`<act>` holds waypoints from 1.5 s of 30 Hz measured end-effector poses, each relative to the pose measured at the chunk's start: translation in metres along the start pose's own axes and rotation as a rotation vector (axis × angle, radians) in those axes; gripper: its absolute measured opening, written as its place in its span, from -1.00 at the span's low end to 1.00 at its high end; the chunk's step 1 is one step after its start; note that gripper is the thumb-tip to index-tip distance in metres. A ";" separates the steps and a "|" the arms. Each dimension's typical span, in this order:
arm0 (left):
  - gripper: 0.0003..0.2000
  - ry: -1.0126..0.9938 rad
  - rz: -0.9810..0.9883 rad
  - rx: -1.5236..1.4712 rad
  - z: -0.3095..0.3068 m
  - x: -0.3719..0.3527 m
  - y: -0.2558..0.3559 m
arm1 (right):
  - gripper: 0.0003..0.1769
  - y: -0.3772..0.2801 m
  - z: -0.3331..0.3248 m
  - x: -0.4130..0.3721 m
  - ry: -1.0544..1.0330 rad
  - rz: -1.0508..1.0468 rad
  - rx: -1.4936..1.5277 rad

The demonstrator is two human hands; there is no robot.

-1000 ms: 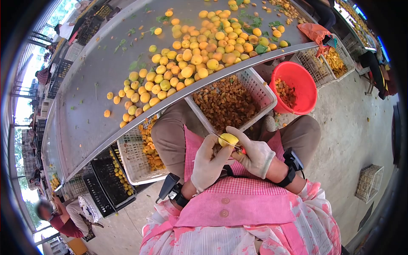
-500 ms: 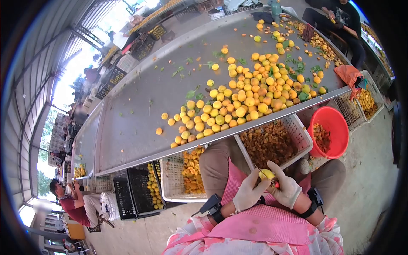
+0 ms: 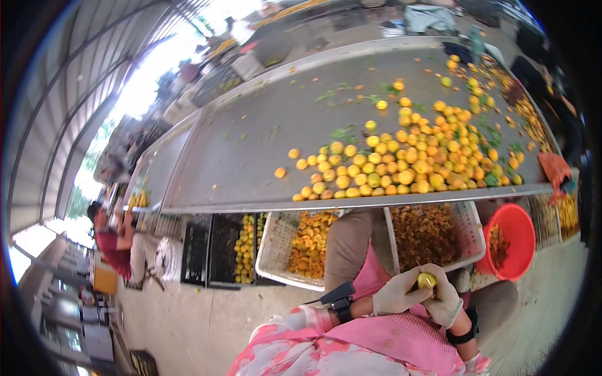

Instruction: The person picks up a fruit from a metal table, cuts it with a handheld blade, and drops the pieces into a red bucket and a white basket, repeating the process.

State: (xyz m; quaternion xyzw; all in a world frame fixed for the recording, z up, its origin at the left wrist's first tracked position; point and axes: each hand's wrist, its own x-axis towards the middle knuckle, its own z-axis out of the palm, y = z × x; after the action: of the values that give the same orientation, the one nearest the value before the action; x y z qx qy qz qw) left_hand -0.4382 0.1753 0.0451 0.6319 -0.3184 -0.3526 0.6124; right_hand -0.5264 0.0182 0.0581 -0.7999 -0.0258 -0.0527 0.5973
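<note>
My left hand [image 3: 397, 293], in a pale glove, is closed around a yellow-green apricot [image 3: 426, 279] above my lap. Against the same fruit, my gloved right hand [image 3: 444, 301] grips a small knife [image 3: 431, 291]; only a thin sliver of it shows between the fingers, and its handle is hidden. Just beyond my hands, a white crate [image 3: 475, 235] holds brown-orange pieces. Many whole apricots [image 3: 407, 177] lie heaped on the metal table [image 3: 244, 169] in front of me.
Left of my knee stands a white crate [image 3: 271, 263] of apricot halves, then black crates [image 3: 222, 276] with whole fruit. A red bucket [image 3: 519, 250] is at the right. A seated person [image 3: 116, 247] is at the far left. The table's metal edge [image 3: 263, 207] runs above the crates.
My view has turned left, so the table and crates appear farther right. My hands have drawn closer together around the apricot, and the red handle seen before is now hidden.
</note>
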 end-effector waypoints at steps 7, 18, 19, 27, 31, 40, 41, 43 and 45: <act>-0.64 0.073 0.052 0.225 -0.001 -0.004 0.002 | -0.34 0.010 0.004 -0.003 -0.068 0.107 0.146; -0.66 0.028 0.275 0.309 -0.005 -0.011 0.006 | -0.32 0.006 0.003 -0.013 -0.169 0.151 0.306; -0.66 0.012 0.268 0.290 -0.010 -0.011 0.013 | -0.32 0.012 0.004 -0.015 -0.173 0.162 0.335; -0.52 0.032 0.084 -0.027 0.001 -0.009 -0.010 | -0.23 0.015 0.010 -0.010 -0.019 0.031 0.041; -0.52 0.067 0.037 0.122 0.005 -0.006 -0.008 | -0.15 0.001 0.001 -0.009 -0.054 0.149 0.035; -0.69 0.050 0.193 0.418 0.007 -0.001 -0.008 | -0.15 0.000 -0.002 -0.013 0.013 0.033 -0.237; -0.70 0.020 0.203 0.453 0.005 -0.002 -0.009 | -0.15 0.001 -0.002 -0.014 0.013 0.034 -0.237; -0.69 -0.008 0.212 0.486 0.004 -0.003 -0.008 | -0.20 0.004 -0.002 -0.014 0.000 -0.038 -0.218; -0.69 -0.084 0.060 0.362 0.003 -0.003 -0.005 | -0.24 0.002 -0.002 -0.014 -0.027 -0.011 -0.205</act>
State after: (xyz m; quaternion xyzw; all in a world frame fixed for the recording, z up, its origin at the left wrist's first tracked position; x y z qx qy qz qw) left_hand -0.4430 0.1763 0.0400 0.7067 -0.4206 -0.2970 0.4852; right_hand -0.5405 0.0158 0.0549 -0.8573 -0.0327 -0.0475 0.5116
